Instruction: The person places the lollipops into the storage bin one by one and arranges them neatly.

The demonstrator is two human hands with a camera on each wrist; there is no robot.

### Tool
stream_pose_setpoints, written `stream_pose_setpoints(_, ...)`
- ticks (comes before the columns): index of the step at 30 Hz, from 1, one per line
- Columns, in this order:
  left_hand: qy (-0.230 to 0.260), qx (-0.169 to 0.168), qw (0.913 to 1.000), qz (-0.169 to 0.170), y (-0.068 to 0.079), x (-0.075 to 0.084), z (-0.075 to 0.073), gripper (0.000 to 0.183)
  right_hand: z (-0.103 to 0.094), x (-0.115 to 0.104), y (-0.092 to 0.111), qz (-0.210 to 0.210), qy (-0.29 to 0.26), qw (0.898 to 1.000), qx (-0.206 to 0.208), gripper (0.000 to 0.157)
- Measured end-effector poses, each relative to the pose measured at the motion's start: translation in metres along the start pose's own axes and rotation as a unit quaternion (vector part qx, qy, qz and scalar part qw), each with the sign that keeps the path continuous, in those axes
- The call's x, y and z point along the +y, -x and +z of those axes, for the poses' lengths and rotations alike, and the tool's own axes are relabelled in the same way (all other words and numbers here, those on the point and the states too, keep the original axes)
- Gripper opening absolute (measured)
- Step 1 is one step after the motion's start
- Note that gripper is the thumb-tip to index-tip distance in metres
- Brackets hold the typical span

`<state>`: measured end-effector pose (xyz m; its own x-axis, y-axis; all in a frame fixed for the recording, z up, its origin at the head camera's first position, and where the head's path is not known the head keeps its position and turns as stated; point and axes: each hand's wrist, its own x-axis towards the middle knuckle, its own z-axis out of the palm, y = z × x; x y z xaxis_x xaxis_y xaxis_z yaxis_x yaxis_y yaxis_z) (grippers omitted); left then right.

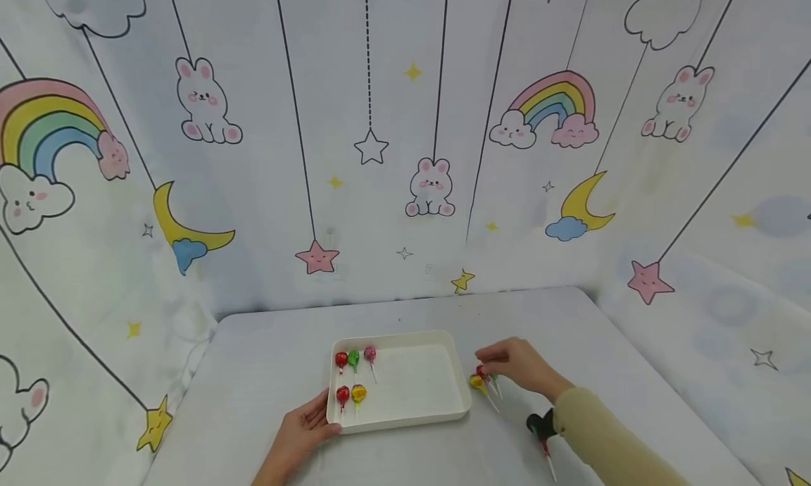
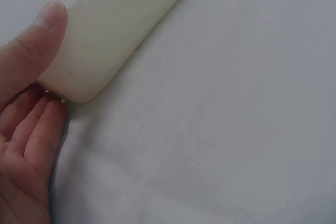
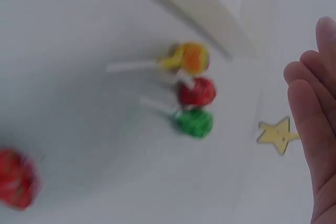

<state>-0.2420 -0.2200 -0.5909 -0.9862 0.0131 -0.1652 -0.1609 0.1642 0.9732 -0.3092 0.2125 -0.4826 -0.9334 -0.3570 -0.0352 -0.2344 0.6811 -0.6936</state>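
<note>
My left hand [image 1: 305, 430] grips the white tray [image 1: 412, 421] at its front left corner, thumb [image 2: 52, 17] on the wall and fingers curled at the corner. Inside the tray, a red lollipop [image 1: 341, 360], a green lollipop [image 1: 353, 360] and a pink lollipop [image 1: 370, 353] form a back row. In front of them lie another red lollipop [image 1: 343, 395] and a yellow lollipop [image 1: 359, 393]. Right of the tray, my right hand [image 1: 522, 363] hovers over a loose yellow lollipop [image 3: 190, 58], a red one [image 3: 198, 92] and a green one [image 3: 195, 123]. Its fingers look extended and hold nothing.
Below the right sleeve, a white stick [image 1: 551, 465] with red above it is partly covered by a dark object [image 1: 540, 424] at the cuff. A red wrapped candy [image 3: 17, 178] shows at the right wrist view's edge. A patterned backdrop [image 1: 380, 211] stands behind the table.
</note>
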Motion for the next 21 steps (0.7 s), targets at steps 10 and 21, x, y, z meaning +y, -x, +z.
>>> stream_pose_setpoints(10, 0.001, 0.003, 1.0, 0.005, 0.001, 0.002, -0.001, 0.083, -0.018, 0.085, 0.085, 0.07, -0.061, 0.995, -0.024, 0.038)
stream_pose_setpoints(21, -0.014, 0.008, 0.9998, -0.009, 0.0, 0.004, 0.004, 0.084, 0.002, 0.105, 0.104, 0.071, -0.052, 0.996, -0.018, 0.045)
